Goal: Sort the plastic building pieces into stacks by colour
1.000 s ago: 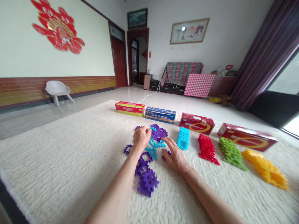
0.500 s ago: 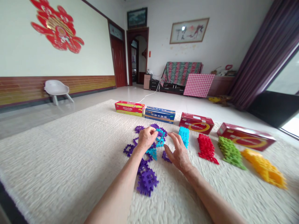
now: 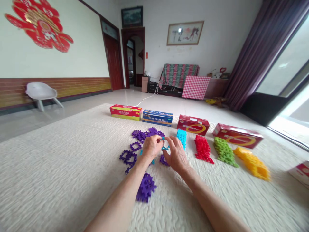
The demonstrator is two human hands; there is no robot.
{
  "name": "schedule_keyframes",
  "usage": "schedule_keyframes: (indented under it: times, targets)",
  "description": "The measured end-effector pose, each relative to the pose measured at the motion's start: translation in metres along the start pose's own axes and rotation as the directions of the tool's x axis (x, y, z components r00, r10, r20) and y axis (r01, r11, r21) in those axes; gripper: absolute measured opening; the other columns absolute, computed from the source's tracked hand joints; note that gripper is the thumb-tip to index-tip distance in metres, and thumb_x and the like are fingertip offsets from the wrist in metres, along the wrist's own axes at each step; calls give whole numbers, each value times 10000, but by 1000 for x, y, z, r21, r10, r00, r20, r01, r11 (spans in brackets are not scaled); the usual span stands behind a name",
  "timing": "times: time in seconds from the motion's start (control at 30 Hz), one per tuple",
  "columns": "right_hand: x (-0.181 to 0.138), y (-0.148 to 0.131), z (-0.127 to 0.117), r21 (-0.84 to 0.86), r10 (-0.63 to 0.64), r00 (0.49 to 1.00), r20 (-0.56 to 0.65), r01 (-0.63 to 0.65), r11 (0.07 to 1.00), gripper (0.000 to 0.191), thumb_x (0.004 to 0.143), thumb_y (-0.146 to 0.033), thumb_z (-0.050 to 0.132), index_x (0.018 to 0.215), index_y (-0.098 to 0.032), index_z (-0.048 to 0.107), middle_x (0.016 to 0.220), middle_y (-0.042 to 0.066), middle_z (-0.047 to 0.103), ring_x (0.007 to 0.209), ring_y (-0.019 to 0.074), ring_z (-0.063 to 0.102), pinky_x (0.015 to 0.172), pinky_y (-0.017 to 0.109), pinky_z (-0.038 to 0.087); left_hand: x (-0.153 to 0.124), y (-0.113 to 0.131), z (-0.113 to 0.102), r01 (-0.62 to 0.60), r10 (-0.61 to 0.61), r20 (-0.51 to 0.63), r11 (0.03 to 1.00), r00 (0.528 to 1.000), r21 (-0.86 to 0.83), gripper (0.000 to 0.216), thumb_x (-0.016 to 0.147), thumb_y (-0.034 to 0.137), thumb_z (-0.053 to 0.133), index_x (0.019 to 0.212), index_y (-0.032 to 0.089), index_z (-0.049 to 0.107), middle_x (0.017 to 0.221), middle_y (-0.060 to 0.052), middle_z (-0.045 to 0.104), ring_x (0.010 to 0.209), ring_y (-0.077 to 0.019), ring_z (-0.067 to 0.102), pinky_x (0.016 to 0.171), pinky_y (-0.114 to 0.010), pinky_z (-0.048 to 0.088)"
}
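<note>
My left hand (image 3: 151, 147) and my right hand (image 3: 175, 154) meet over the white rug (image 3: 60, 167), both pinched on a cyan interlocking tile (image 3: 165, 144) held between them. Loose purple tiles (image 3: 130, 157) lie scattered to the left and behind my hands, and one large purple tile (image 3: 145, 188) rests near my left forearm. A cyan stack (image 3: 181, 138) stands just right of my right hand. Further right lie a red stack (image 3: 202, 149), a green stack (image 3: 224, 151) and a yellow stack (image 3: 252, 162).
Flat cartons line the rug's far edge: a red-yellow one (image 3: 125, 111), a blue one (image 3: 157, 117), two red ones (image 3: 192, 124) (image 3: 238, 135). Another carton (image 3: 301, 172) shows at the right edge. A white chair (image 3: 40, 93) stands by the left wall.
My right hand has lifted off the rug and moved left to join my left hand on the cyan tile. The camera has swung a little to the right.
</note>
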State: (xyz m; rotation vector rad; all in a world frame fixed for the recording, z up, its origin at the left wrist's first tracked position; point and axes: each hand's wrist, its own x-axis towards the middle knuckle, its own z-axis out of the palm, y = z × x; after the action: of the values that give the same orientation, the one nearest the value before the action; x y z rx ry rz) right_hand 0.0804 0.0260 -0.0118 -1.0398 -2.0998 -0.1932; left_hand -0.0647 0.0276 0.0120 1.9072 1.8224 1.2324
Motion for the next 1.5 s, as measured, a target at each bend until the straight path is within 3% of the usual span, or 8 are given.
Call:
schedule_keyframes:
  times: [0.23, 0.47, 0.67, 0.87, 1.1, 1.23, 1.33, 1.5]
  targets:
    - [-6, 45, -15, -221, 214, 977, -10, -211, 952, 574, 692, -160, 534, 1263, -165, 486, 1186, 153, 514, 1025, 310, 500, 843, 469, 445, 10, -18, -17, 34, -32, -85, 999, 996, 13, 208, 821, 213, 561, 921, 175, 739, 837, -59, 750, 787, -171, 679, 763, -261, 471]
    - [-19, 52, -9, -281, 184, 980, 70, -158, 947, 644, 644, -168, 538, 1284, -187, 471, 1138, 132, 510, 1028, 305, 480, 870, 458, 391, 13, -29, -19, 67, -66, -128, 998, 990, -1, 218, 815, 177, 549, 909, 187, 745, 865, -55, 757, 813, -177, 690, 798, -267, 494]
    - [-19, 47, -10, -240, 139, 990, 39, -125, 963, 673, 618, -181, 550, 1285, -178, 458, 1186, 147, 481, 1042, 319, 467, 885, 489, 379, 15, -32, -17, 68, -69, -149, 998, 986, -12, 222, 822, 174, 546, 916, 182, 746, 894, -56, 758, 840, -176, 694, 818, -266, 504]
    - [-24, 34, -11, -117, -52, 998, -41, 47, 992, 446, 716, -144, 517, 1159, -192, 520, 1125, 118, 519, 1031, 286, 483, 905, 463, 386, 13, -39, -33, 78, -74, -110, 996, 991, 34, 260, 825, 145, 528, 970, 194, 739, 961, -41, 752, 892, -171, 688, 865, -271, 506]
    - [-33, -9, -9, 57, -95, 995, 9, 95, 994, 257, 772, -142, 513, 1009, -207, 586, 992, 66, 600, 927, 229, 526, 861, 403, 389, -19, -62, -62, -25, 26, -7, 993, 1000, 113, 260, 774, 103, 526, 883, 209, 737, 964, -19, 734, 887, -158, 668, 881, -268, 504]
    - [-33, -44, -5, 120, -84, 994, 71, 75, 990, 203, 767, -149, 512, 932, -214, 613, 939, 47, 622, 912, 214, 527, 878, 389, 366, -44, -68, -54, -189, 185, 43, 976, 982, 106, 239, 692, 64, 553, 798, 198, 721, 943, -24, 724, 955, -171, 643, 940, -287, 482]
    - [-34, -59, -3, 90, -44, 993, 109, 34, 995, 242, 754, -170, 535, 977, -211, 619, 975, 57, 627, 960, 224, 515, 909, 398, 344, -56, -71, -47, -285, 276, 83, 949, 958, 133, 287, 655, 73, 589, 880, 194, 719, 1034, -41, 706, 1030, -195, 619, 1003, -328, 450]
    - [-39, -63, -5, 0, 34, 985, 166, -34, 999, 296, 774, -248, 586, 1066, -211, 612, 1105, 79, 619, 1067, 251, 496, 953, 424, 321, -62, -73, -45, -273, 256, 115, 944, 960, 183, 319, 729, 99, 561, 1004, 183, 698, 1185, -79, 652, 1130, -214, 583, 1041, -375, 425]
